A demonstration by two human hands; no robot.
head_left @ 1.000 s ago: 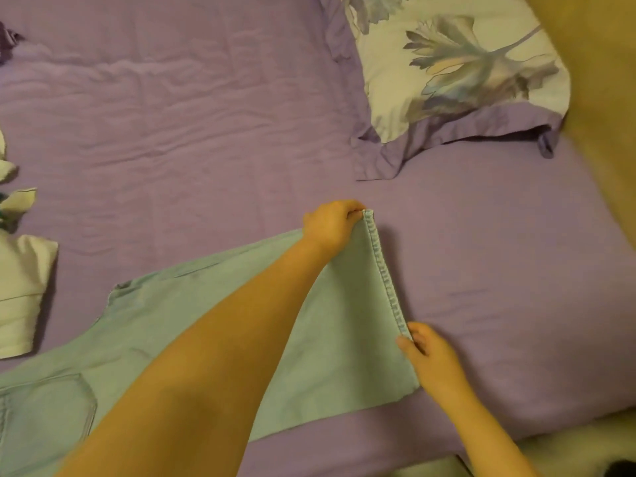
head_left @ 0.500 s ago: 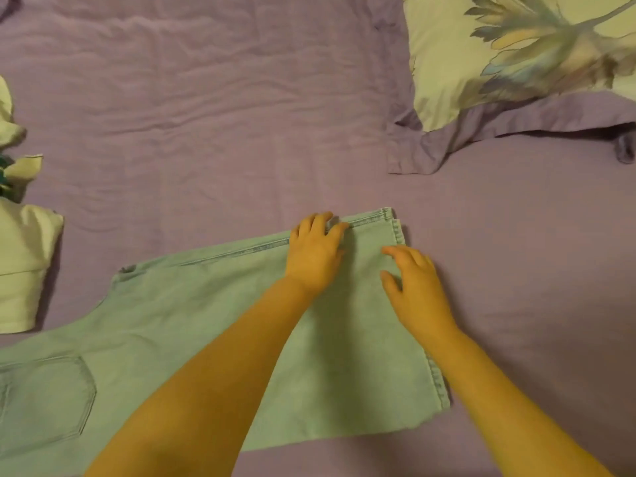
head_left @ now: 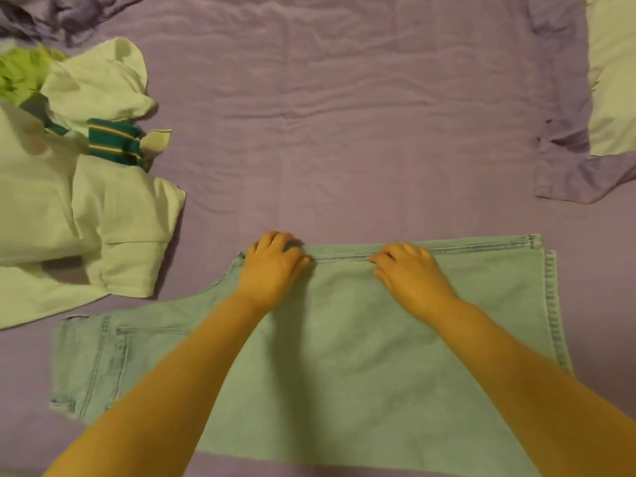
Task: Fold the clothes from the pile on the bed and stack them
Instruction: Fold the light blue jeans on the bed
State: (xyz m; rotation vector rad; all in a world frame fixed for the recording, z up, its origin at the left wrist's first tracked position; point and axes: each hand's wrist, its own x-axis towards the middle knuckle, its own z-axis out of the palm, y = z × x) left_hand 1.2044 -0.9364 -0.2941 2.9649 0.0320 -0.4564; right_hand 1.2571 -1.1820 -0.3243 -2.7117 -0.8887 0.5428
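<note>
A pair of light blue jeans (head_left: 361, 356) lies flat on the purple bed sheet (head_left: 344, 132), waistband and back pocket at the left, hems at the right. My left hand (head_left: 273, 266) sits at the jeans' far edge near the crotch, fingers curled over that edge. My right hand (head_left: 409, 273) is a little to its right on the same far seam, fingertips bent and pinching it. Both forearms cross over the denim. A pile of clothes (head_left: 79, 187), white garments with a green striped piece, lies at the left.
A pillow with a purple border (head_left: 605, 139) lies at the right edge. Something bright green (head_left: 20, 74) shows at the pile's far left. Wrinkled bare sheet stretches beyond the jeans.
Both hands have left the hem end and moved left along the jeans' far edge, going from lying flat to curled on the seam. The view has swung left, bringing the pile in.
</note>
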